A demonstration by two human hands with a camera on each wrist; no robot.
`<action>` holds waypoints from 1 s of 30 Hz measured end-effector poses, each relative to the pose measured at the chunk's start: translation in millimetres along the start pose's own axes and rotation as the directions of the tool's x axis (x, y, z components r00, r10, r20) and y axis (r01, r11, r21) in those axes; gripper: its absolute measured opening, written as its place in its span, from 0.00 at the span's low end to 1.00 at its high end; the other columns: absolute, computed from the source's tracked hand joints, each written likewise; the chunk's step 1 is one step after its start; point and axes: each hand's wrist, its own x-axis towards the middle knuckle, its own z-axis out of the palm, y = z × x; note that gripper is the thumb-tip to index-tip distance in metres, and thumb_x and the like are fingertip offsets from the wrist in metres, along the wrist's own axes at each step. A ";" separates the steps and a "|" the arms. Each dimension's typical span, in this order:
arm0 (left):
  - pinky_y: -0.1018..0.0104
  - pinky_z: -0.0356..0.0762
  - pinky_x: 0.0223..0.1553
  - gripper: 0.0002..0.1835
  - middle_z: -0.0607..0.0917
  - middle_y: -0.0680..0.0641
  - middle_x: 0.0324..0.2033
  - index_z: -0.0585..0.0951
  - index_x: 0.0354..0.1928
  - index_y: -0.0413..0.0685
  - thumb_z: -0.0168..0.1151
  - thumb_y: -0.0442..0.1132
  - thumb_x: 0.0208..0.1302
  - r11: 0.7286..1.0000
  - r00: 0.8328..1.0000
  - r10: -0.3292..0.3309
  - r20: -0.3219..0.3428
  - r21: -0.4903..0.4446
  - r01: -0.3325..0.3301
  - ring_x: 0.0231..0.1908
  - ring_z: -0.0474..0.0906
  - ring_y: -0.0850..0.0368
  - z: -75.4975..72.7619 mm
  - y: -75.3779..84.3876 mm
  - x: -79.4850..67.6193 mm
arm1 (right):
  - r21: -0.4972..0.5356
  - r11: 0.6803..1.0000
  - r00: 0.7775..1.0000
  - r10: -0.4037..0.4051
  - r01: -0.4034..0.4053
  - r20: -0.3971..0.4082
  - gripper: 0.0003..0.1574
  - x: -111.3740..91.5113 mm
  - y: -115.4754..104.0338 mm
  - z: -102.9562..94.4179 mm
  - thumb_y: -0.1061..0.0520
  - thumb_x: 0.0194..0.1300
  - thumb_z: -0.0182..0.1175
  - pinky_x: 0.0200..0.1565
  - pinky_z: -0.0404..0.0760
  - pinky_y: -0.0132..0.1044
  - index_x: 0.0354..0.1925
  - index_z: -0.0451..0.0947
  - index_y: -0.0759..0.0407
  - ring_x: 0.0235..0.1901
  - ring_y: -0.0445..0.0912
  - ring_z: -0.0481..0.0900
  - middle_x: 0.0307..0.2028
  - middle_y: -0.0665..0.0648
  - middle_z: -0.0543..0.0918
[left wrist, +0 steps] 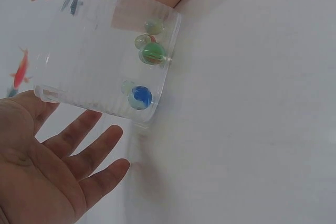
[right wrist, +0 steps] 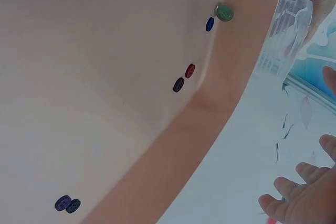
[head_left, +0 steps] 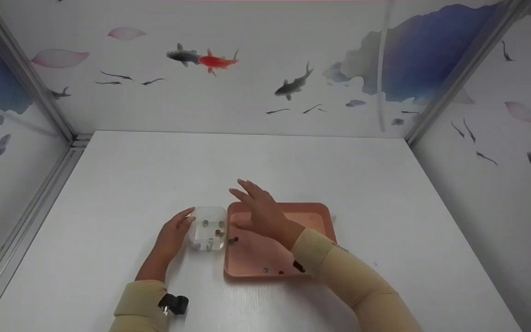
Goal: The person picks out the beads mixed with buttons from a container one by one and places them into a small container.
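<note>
A clear plastic container (head_left: 206, 214) with several glass marbles (left wrist: 153, 53) inside stands against the left side of a pinkish-orange tray (head_left: 279, 276). My left hand (head_left: 172, 235) is at the container's left side, fingers extended and touching near its rim. Over the tray's left part hovers my right hand (head_left: 263, 212), its fingers spread and holding nothing. Within the tray, the right wrist view shows a green marble (right wrist: 224, 12), a blue button (right wrist: 209, 24), a red button (right wrist: 190, 71), a dark button (right wrist: 178, 84) and a purple button (right wrist: 63, 203). My right forearm hides part of the tray.
A white table (head_left: 155, 170) lies beneath everything. Printed panels with fish enclose it, including the back wall (head_left: 247, 101) and right wall (head_left: 486, 193). A small clear object (head_left: 333, 217) sits just right of the tray; its kind is too small to tell.
</note>
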 end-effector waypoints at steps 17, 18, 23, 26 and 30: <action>0.41 0.55 0.68 0.25 0.68 0.36 0.67 0.64 0.71 0.51 0.43 0.48 0.77 1.000 1.000 0.008 0.004 -0.004 -0.008 0.69 0.59 0.36 0.2 -0.9 -0.9 | 0.153 0.967 0.973 0.184 -0.205 0.141 0.48 -5.3 1.5 -0.8 0.45 0.60 0.68 0.64 0.69 0.52 0.73 0.58 0.50 0.72 0.53 0.55 0.74 0.55 0.55; 0.41 0.55 0.68 0.25 0.67 0.36 0.67 0.64 0.71 0.51 0.43 0.48 0.77 1.000 1.000 0.007 0.004 -0.002 -0.007 0.69 0.58 0.36 0.0 -1.0 -0.7 | 0.167 0.963 0.971 0.187 -0.212 0.149 0.48 -5.4 1.7 -0.9 0.45 0.60 0.68 0.63 0.70 0.52 0.73 0.58 0.50 0.72 0.53 0.55 0.74 0.55 0.55; 0.41 0.54 0.69 0.25 0.67 0.36 0.67 0.64 0.71 0.51 0.42 0.48 0.77 1.000 1.000 0.004 0.011 -0.004 -0.004 0.69 0.58 0.36 -0.5 -1.5 -0.6 | 0.205 0.947 0.961 0.211 -0.246 0.177 0.49 -6.4 3.5 -0.2 0.46 0.61 0.67 0.62 0.71 0.50 0.73 0.57 0.50 0.72 0.54 0.55 0.74 0.55 0.55; 0.42 0.54 0.69 0.25 0.68 0.35 0.67 0.64 0.71 0.51 0.42 0.48 0.77 1.000 1.000 0.010 0.010 -0.001 -0.010 0.69 0.58 0.36 -1.2 -1.1 -0.5 | 0.219 0.940 0.958 0.222 -0.260 0.183 0.49 -6.6 4.5 -0.3 0.46 0.61 0.68 0.63 0.70 0.50 0.73 0.57 0.50 0.72 0.53 0.55 0.74 0.55 0.56; 0.42 0.54 0.69 0.25 0.66 0.37 0.68 0.64 0.71 0.49 0.43 0.47 0.77 1.000 1.000 0.025 0.008 0.003 -0.025 0.70 0.57 0.37 -1.8 -1.5 0.2 | 0.243 0.931 0.955 0.229 -0.271 0.188 0.48 -6.2 4.8 -0.8 0.47 0.60 0.68 0.64 0.69 0.51 0.73 0.58 0.51 0.72 0.54 0.55 0.73 0.56 0.57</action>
